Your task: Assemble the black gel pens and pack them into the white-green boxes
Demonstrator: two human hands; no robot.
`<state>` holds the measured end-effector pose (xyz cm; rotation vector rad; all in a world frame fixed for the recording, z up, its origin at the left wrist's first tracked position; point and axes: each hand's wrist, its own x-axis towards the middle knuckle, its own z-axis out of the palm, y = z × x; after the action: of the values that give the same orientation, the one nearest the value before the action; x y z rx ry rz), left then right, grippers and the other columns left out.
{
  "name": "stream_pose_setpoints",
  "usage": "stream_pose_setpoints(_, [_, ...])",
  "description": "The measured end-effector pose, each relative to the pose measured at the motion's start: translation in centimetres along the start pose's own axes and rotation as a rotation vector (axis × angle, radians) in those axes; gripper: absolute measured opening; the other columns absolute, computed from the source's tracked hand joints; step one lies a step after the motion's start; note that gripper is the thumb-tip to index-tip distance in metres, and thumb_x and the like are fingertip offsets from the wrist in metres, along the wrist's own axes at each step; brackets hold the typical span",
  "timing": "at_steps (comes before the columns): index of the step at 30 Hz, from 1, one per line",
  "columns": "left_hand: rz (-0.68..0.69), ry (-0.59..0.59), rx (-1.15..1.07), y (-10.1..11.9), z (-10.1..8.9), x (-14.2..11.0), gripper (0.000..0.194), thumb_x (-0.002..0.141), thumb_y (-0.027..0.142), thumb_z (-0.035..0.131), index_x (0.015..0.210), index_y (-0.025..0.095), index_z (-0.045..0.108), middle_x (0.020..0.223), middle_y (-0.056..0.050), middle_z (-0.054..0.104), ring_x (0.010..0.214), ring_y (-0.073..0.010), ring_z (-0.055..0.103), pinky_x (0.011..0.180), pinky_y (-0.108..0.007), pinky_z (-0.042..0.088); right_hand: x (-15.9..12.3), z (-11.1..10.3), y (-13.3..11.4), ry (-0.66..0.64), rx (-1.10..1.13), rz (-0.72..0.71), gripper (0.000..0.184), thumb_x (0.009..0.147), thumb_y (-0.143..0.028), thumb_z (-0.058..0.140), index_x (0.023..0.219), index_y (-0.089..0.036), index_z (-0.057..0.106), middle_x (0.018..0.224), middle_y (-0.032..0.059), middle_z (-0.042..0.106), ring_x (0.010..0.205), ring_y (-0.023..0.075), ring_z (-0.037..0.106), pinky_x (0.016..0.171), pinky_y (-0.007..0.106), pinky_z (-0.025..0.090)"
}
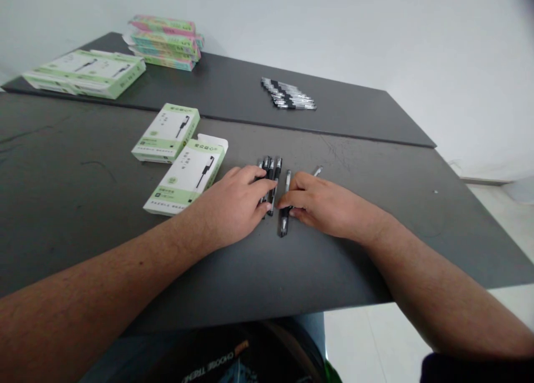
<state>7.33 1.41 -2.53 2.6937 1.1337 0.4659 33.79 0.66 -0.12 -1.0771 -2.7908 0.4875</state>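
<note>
Several black-and-clear pens lie side by side on the grey table. My left hand is over them, its fingers and thumb curled onto the barrels and hiding part of the row. Just to the right, my right hand pinches a single pen between thumb and fingers, close to the tabletop. The tip of another pen sticks out behind my right hand, which covers the rest of it.
Two white-and-green pen boxes lie left of my left hand, the nearer with a raised flap. On the raised back panel are more such boxes, a stack of colourful boxes and a row of pens. The table's front edge is near my body.
</note>
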Motion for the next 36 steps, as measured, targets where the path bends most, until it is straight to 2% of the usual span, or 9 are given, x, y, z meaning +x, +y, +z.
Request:
stream_pose_setpoints(4, [0.001,-0.009,0.007,0.0,0.0,0.0,0.047,0.107,0.029,0.06,0.148,0.015,0.076,0.151,-0.021,0.07,0.138,-0.0391,0.067,0.125,-0.06,0.055,-0.1,0.1,0.3,0.006,-0.044,0.023,0.024,0.104,-0.013,0.064,0.118,-0.024,0.08,0.121,0.0107,0.068,0.109,0.0263,0.067,0.103,0.041,0.059])
stream_pose_setpoints(7, [0.007,-0.007,0.016,0.0,0.0,0.0,0.047,0.108,0.029,0.058,0.148,0.014,0.077,0.151,-0.022,0.07,0.135,-0.0394,0.067,0.123,-0.06,0.056,-0.3,-0.3,0.5,0.125,-0.081,0.06,0.021,0.104,-0.014,0.063,0.12,-0.021,0.076,0.124,0.0149,0.068,0.119,0.0311,0.065,0.11,0.046,0.055])
stream_pose_setpoints(12, [-0.006,-0.006,0.023,0.0,-0.1,0.0,0.047,0.108,0.03,0.058,0.148,0.015,0.076,0.151,-0.02,0.07,0.135,-0.0381,0.067,0.124,-0.059,0.055,0.6,-0.8,1.1,0.324,-0.094,0.365,0.02,0.105,-0.019,0.06,0.12,-0.02,0.072,0.122,0.0152,0.075,0.119,0.0316,0.069,0.109,0.045,0.053])
stream_pose_setpoints(17, [-0.019,-0.019,0.026,0.1,0.0,0.0,0.047,0.108,0.03,0.06,0.148,0.013,0.077,0.152,-0.022,0.069,0.135,-0.0396,0.067,0.123,-0.06,0.056,2.0,-0.1,2.4,0.24,-0.078,0.636,0.029,0.107,-0.028,0.065,0.131,-0.019,0.077,0.105,0.0094,0.084,0.103,0.028,0.077,0.097,0.037,0.056])
stream_pose_setpoints(22, [-0.031,-0.028,0.011,0.3,0.1,0.0,0.049,0.107,0.032,0.065,0.149,0.01,0.076,0.153,-0.024,0.068,0.137,-0.0413,0.067,0.125,-0.062,0.055,2.6,0.5,2.7,0.29,-0.016,0.727,0.036,0.108,-0.034,0.068,0.139,-0.019,0.077,0.098,0.0081,0.087,0.099,0.0288,0.082,0.092,0.037,0.058])
stream_pose_setpoints(26, [-0.046,-0.034,-0.003,0.4,-0.1,0.0,0.052,0.104,0.035,0.071,0.151,0.012,0.075,0.154,-0.023,0.067,0.138,-0.0417,0.067,0.125,-0.062,0.055,2.3,0.5,2.3,0.338,0.182,0.674,0.041,0.113,-0.036,0.06,0.146,-0.016,0.074,0.1,0.0092,0.089,0.103,0.0283,0.085,0.096,0.04,0.061])
stream_pose_setpoints(32, [-0.022,-0.016,-0.019,0.1,-0.1,-0.1,0.053,0.102,0.036,0.074,0.15,0.012,0.076,0.153,-0.023,0.067,0.137,-0.0428,0.068,0.124,-0.063,0.056,1.3,1.0,1.9,0.277,0.315,0.298,0.056,0.111,-0.026,0.051,0.166,-0.017,0.056,0.129,0.0093,0.088,0.121,0.0255,0.082,0.112,0.044,0.06])
stream_pose_setpoints(34, [-0.015,-0.012,-0.026,0.0,0.0,-0.1,0.055,0.103,0.038,0.074,0.151,0.011,0.075,0.154,-0.024,0.066,0.138,-0.0436,0.067,0.124,-0.064,0.056,0.8,0.6,2.0,0.267,0.263,0.222,0.057,0.105,-0.02,0.055,0.162,-0.019,0.06,0.126,0.0082,0.088,0.113,0.0249,0.082,0.109,0.043,0.061])
stream_pose_setpoints(36, [-0.018,-0.019,-0.033,-0.1,0.0,-0.1,0.059,0.103,0.039,0.074,0.154,0.01,0.073,0.156,-0.025,0.065,0.14,-0.044,0.066,0.125,-0.064,0.055,0.2,-0.2,2.4,0.218,0.164,0.15,0.05,0.096,-0.016,0.063,0.146,-0.021,0.072,0.121,0.0079,0.086,0.111,0.0264,0.079,0.108,0.044,0.06])
